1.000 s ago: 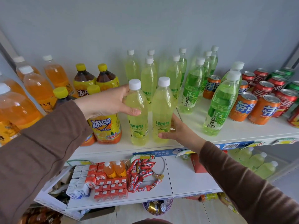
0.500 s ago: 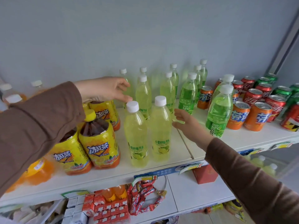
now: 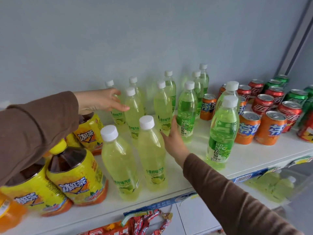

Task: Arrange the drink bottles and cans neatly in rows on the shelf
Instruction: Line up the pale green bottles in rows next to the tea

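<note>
White shelf (image 3: 194, 168) carries all drinks. Iced tea bottles (image 3: 74, 177) at left front; pale lemon soda bottles (image 3: 150, 156) in rows at centre; green grape soda bottles (image 3: 221, 133) right of them; orange cans (image 3: 269, 128), red cans (image 3: 262, 104), green cans (image 3: 296, 95) at far right. Left hand (image 3: 100, 100): fingers straight, apart, touching back-row lemon bottle. Right hand (image 3: 172, 136): fingers straight, between middle-row lemon bottle and grape bottle; contact unclear.
</note>
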`<act>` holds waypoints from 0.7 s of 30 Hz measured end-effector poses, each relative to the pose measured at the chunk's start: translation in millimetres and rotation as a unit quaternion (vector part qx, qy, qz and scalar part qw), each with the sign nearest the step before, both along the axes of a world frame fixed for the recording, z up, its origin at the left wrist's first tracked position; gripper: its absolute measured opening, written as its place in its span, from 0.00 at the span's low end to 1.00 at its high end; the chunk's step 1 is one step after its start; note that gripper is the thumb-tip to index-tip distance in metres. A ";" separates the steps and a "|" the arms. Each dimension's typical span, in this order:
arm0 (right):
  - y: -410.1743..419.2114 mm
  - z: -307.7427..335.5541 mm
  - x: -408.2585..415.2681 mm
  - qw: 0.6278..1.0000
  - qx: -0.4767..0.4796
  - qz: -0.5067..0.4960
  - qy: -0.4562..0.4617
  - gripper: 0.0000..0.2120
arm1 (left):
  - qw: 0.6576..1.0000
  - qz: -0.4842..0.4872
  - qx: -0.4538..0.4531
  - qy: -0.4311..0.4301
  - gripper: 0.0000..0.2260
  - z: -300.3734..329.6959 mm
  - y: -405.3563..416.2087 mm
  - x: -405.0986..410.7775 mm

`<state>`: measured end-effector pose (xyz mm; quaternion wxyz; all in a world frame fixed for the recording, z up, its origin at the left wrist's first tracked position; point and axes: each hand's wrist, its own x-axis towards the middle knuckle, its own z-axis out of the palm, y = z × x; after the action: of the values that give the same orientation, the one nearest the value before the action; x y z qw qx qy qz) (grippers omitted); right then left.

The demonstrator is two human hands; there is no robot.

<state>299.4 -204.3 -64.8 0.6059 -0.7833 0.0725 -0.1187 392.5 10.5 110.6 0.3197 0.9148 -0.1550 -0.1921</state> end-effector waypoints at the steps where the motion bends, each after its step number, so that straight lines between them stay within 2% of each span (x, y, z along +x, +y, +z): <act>1: 0.7 -3.7 4.0 1.000 0.006 -0.003 -0.001 0.46 | 1.000 -0.002 -0.004 0.005 0.71 -2.8 -0.8 3.9; 5: 4.2 -13.2 16.4 0.999 0.040 -0.016 0.002 0.46 | 1.000 -0.008 -0.008 0.021 0.62 -13.9 -2.1 13.5; 7: 6.2 -14.1 20.0 0.998 0.057 -0.023 0.001 0.45 | 1.000 -0.009 -0.014 0.011 0.65 -17.3 -1.9 16.3; 9: 8.1 -16.4 26.1 0.997 0.065 -0.041 -0.013 0.43 | 0.999 -0.026 -0.025 -0.002 0.62 -20.8 -2.8 18.2; 11: 9.8 -16.8 32.9 0.995 0.077 -0.056 -0.018 0.42 | 0.998 -0.056 -0.023 -0.010 0.51 -22.6 -6.0 19.8; 14: 11.5 -16.3 42.4 0.994 0.083 -0.071 -0.018 0.41 | 0.996 -0.087 -0.034 0.006 0.29 -21.7 -11.7 21.1; 15: 11.4 -17.6 45.3 0.994 0.080 -0.073 -0.020 0.42 | 0.995 -0.094 -0.038 0.010 0.28 -22.4 -12.0 23.7; 18: 11.4 -19.7 51.7 0.994 0.071 -0.080 -0.022 0.43 | 0.993 -0.117 -0.035 0.002 0.41 -26.9 -12.0 31.6; 21: 10.3 -22.9 58.1 0.992 0.078 -0.093 -0.026 0.40 | 0.992 -0.115 -0.048 -0.010 0.46 -31.3 -14.9 36.1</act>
<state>357.5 -194.1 -87.6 0.6529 -0.7204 0.1384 -0.1885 428.5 -4.4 79.3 0.3374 0.8763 -0.2716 -0.2110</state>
